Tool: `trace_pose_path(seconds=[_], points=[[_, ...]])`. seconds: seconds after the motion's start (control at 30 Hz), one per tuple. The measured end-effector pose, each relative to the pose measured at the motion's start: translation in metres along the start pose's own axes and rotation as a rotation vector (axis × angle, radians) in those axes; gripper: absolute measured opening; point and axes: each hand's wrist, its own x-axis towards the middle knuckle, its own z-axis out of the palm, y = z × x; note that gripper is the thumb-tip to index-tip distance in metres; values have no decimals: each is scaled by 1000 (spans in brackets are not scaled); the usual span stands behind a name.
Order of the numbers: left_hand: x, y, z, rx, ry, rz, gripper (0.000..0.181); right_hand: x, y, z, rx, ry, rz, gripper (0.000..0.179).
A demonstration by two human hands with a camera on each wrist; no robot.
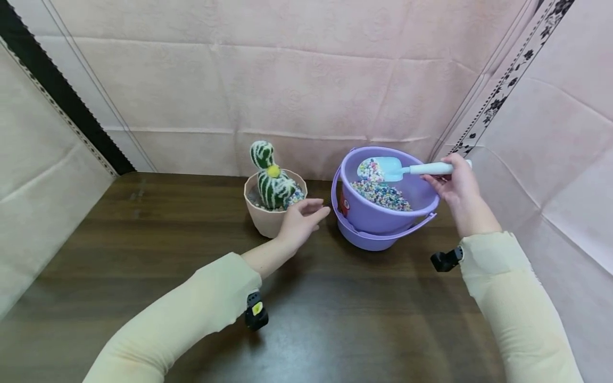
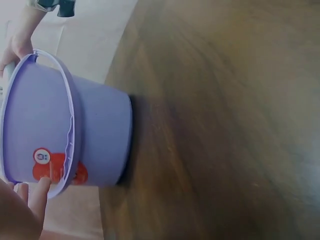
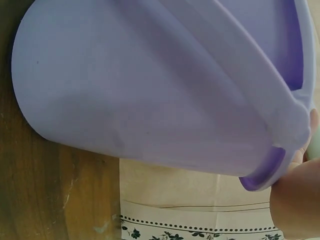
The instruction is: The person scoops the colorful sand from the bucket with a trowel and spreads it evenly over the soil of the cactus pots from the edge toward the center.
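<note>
My right hand (image 1: 461,183) grips the white handle of a small light-blue shovel (image 1: 394,169) at the right rim of a purple bucket (image 1: 369,221). Multicoloured small beads (image 1: 383,196) lie on the shovel's blade and in the bucket below it. With fingers extended and nothing held, my left hand (image 1: 303,221) is between the bucket and a beige flowerpot (image 1: 265,219). A green-and-white striped cactus (image 1: 275,189) with a yellow flower stands in the pot among more beads. In the left wrist view, the left fingers (image 2: 39,200) overlap the bucket's red sticker (image 2: 50,165).
The bucket's handle (image 1: 404,234) hangs down around its front. Pot and bucket stand near the back of a dark wooden table (image 1: 191,298). Pale cloth walls (image 1: 306,85) enclose the table at the back and sides.
</note>
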Motion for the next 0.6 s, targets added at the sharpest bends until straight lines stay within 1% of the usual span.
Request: trace_pose_path(seconds=[0.23, 0.47, 0.6], points=[[-17, -5, -27, -14, 24, 8, 33, -1, 1, 3, 23, -4, 13, 10], [-24, -5, -53, -16, 62, 30, 33, -1, 0, 9, 8, 19, 13, 11], [-26, -4, -69, 8, 87, 29, 33, -1, 1, 12, 7, 13, 14, 10]])
